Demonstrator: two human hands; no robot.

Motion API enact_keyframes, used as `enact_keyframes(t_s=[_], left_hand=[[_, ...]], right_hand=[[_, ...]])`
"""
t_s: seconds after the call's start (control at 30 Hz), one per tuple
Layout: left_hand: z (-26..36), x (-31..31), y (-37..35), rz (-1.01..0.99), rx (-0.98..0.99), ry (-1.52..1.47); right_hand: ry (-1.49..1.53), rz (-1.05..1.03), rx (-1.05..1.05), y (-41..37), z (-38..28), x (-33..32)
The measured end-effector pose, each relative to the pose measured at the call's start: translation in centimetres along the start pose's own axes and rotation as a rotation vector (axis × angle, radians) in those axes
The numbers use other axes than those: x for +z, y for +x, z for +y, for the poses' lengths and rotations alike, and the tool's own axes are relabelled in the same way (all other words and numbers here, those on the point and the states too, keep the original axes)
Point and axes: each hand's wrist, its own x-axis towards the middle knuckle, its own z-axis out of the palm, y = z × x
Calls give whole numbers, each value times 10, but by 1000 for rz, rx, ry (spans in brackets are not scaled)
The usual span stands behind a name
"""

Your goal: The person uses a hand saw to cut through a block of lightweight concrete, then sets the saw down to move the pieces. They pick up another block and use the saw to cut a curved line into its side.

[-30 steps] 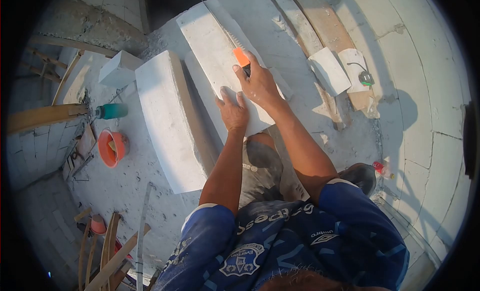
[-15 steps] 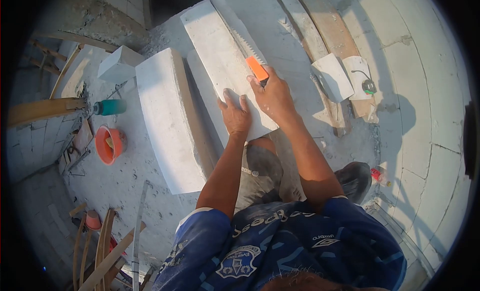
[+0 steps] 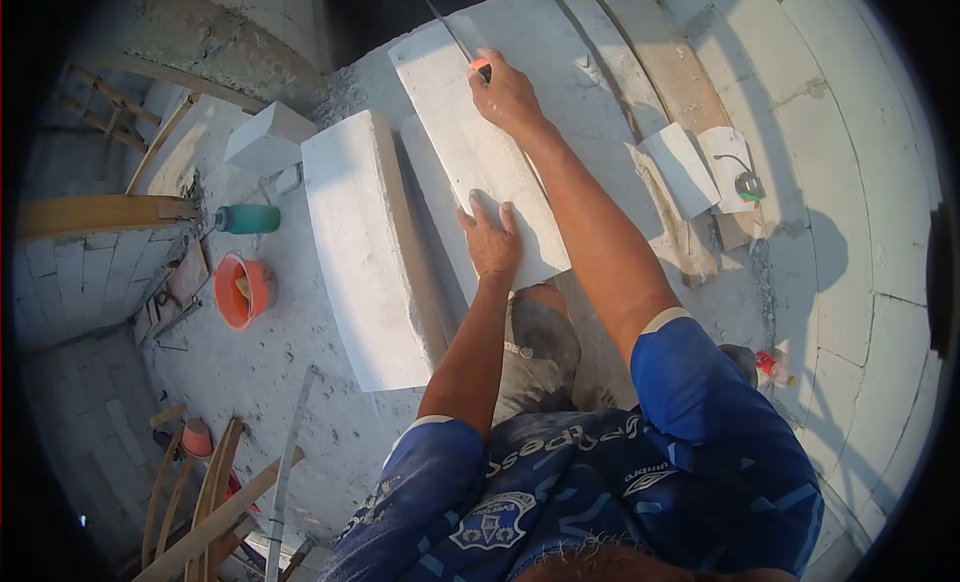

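Observation:
A long white block (image 3: 455, 122) lies in front of me, its near end by my knee. My right hand (image 3: 508, 94) is wrapped round the orange and black handle of a hand saw (image 3: 450, 30), whose blade points away past the block's far end. Most of the blade is hidden behind the hand and the block's edge. Flat on the block's top, near its close end, rests my left hand (image 3: 493, 244) with fingers spread. Another thick white block (image 3: 350, 242) stands to the left, apart from both hands.
A teal bottle (image 3: 250, 219) and an orange bucket (image 3: 243, 294) are on the dusty floor at left. A smaller block (image 3: 268, 137) sits beyond them. To the right, a tape measure (image 3: 748, 186) lies by white offcuts (image 3: 680, 170). Wooden strips (image 3: 215, 492) lean at lower left.
My right hand has pushed the saw forward along the block, away from my body, and the arm is straighter. My left hand stays on the block. The whole view has shifted slightly.

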Motion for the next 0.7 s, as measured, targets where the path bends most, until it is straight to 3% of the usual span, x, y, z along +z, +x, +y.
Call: enact_keyframes(t_s=[0.1, 0.17, 0.27, 0.4, 0.47, 0.5, 0.57, 0.7], left_hand=[[2, 1, -1, 8, 19, 4], [4, -2, 0, -12, -7, -7], [5, -3, -2, 3, 11, -6], [4, -5, -1, -12, -2, -20], [4, -4, 2, -13, 2, -24], [4, -1, 7, -15, 0, -23], [1, -3, 4, -30, 13, -59], [8, -6, 7, -19, -16, -24]], right_hand=[[36, 39, -66, 6, 1, 5], [-11, 62, 92, 6, -1, 8], [37, -40, 130, -4, 7, -3], [125, -61, 108, -99, 21, -26], [243, 69, -30, -146, 42, -23], [243, 68, -27, -139, 43, -20], [135, -60, 167, -125, 31, -15], [-3, 14, 175, -26, 9, 6]])
